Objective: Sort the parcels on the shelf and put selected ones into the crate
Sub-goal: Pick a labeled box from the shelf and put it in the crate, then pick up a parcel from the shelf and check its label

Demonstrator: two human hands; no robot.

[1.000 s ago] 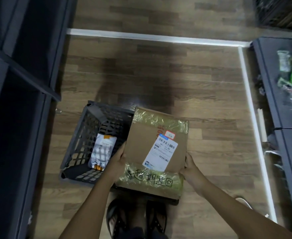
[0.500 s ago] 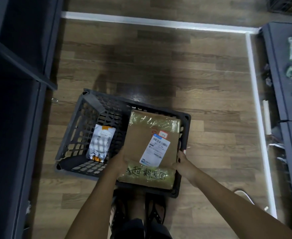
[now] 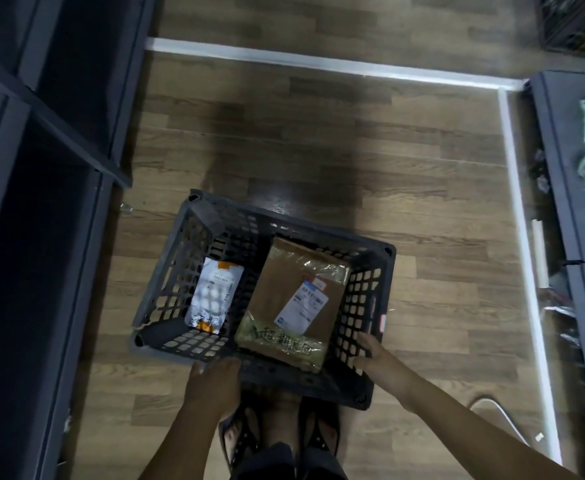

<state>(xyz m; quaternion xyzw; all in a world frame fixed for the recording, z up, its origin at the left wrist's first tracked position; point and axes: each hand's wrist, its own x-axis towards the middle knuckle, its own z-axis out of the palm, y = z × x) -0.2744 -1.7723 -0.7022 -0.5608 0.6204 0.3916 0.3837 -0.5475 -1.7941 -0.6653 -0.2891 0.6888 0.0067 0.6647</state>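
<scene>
Two parcels lie in the one black crate: a taped cardboard box just beyond your fingertips, and a white mailer bag ahead of your left fingers. Your two hands grasp nothing: left hand relaxed at the near rim, right hand with its fingers loosely spread by the right wall.

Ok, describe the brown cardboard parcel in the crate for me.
The cardboard parcel is a flat brown box, its two ends wrapped in clear tape. A white shipping label and a red-edged sticker face up; black handwriting runs across the near end. It lies in the right half of the crate, beside a white pouch. Neither the left hand nor the right hand touches it.
</scene>
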